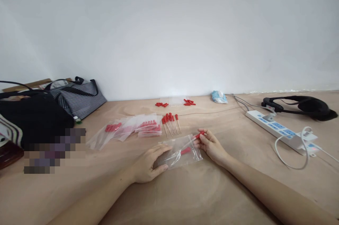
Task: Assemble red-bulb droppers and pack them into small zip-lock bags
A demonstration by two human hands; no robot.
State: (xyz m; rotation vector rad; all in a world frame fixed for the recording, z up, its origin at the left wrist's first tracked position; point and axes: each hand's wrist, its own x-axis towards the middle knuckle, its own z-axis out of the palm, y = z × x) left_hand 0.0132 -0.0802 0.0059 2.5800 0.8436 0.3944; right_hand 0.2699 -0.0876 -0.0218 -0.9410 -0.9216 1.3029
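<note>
A clear zip bag [174,159] lies on the wooden table in front of me, with one red-capped dropper [185,151] inside it. My left hand [149,163] rests on the bag's left end, thumb and fingers apart. At the bag's right, open end, my right hand [209,143] pinches a second dropper by its red bulb [200,134], its clear tube pointing into the bag. Just beyond are several loose droppers [171,120] with red bulbs. To their left lie filled bags [149,126] in an overlapping row.
More red bulbs [162,104] and clear tubes lie near the wall. A blue-white packet [219,96], a power strip [278,128] with cables and a black headset [312,106] are at right. Striped [79,99] and black bags [39,117] stand at left.
</note>
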